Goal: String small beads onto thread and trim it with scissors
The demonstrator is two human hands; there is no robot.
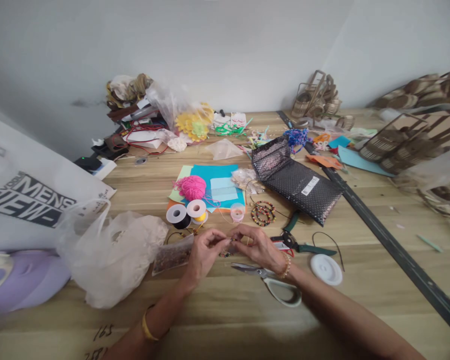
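Observation:
My left hand (203, 251) and my right hand (258, 246) meet over the wooden table (217, 325), fingertips pinched together on a small beaded piece (228, 243) strung on thin wire. The piece is too small to see clearly. White-handled scissors (273, 285) lie just under my right wrist. A clear packet of brown beads (172, 255) sits beside my left hand. Beaded rings (263, 213) lie a little beyond my hands.
Thread spools (187, 212), pink yarn (192, 187) on blue paper (217, 185), a black mailer bag (296, 180), green pliers (300, 242) and a white disc (326, 269) surround the hands. A clear plastic bag (108, 250) lies left. Wooden baskets (401, 140) crowd the right.

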